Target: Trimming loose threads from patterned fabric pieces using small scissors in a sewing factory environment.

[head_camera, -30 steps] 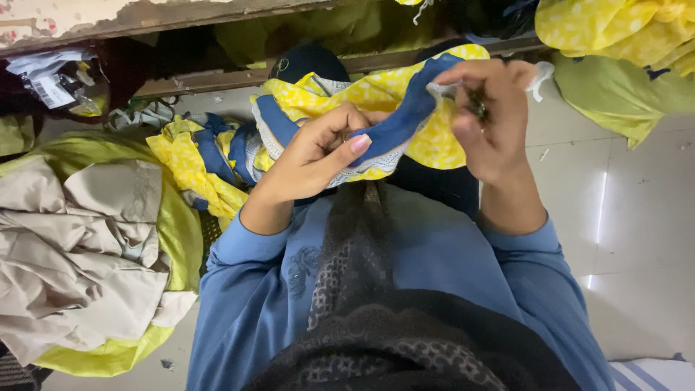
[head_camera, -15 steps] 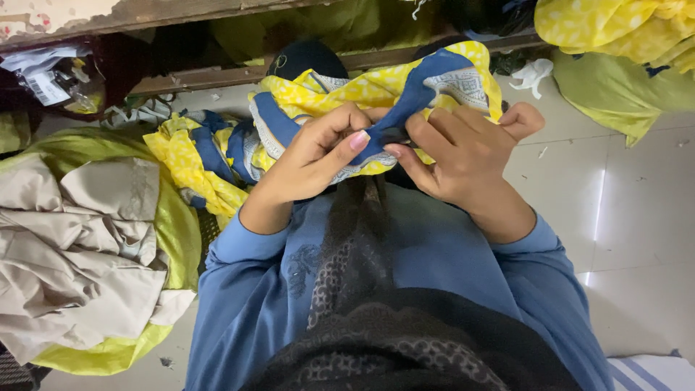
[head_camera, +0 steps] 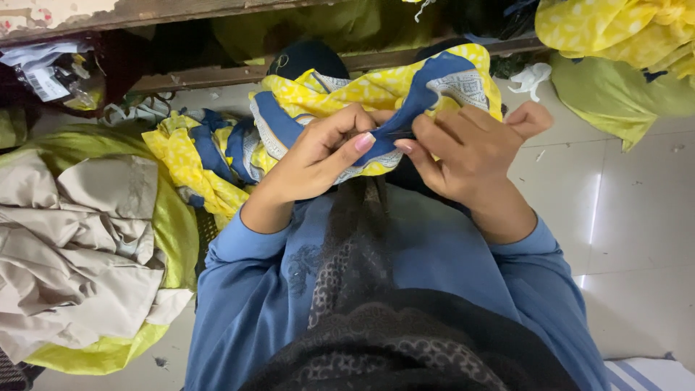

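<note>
View: head camera, looking down over blue sleeves and a dark lace scarf to the hands.
Garment: yellow and blue printed garment, bunched in front of the person's chest, held up off the floor; a loose tail of it trails down to the left.
Left hand: left hand curled closed, thumb and fingers pinching the blue band of the cloth from the left.
Right hand: right hand closed on the same band just beside the left; a thin dark tool, possibly a thread snip, shows between the fingertips; too small to tell for certain.
Contact: both hands meet at one spot on the blue band, fingertips nearly touching.
Step in hand (judgement): fine work at a seam or edge, likely trimming or picking a loose thread.
Next move calls for (judgement): cloth kept taut between the pinches, tool tip kept on the thread only, clear of the weave and the left fingertips.
Left of person: beige cloth pile lying on lime green fabric.
Upper right: more yellow printed fabric above a green piece; white scrap on the tiled floor.
Top edge: wooden shelf rail.
</note>
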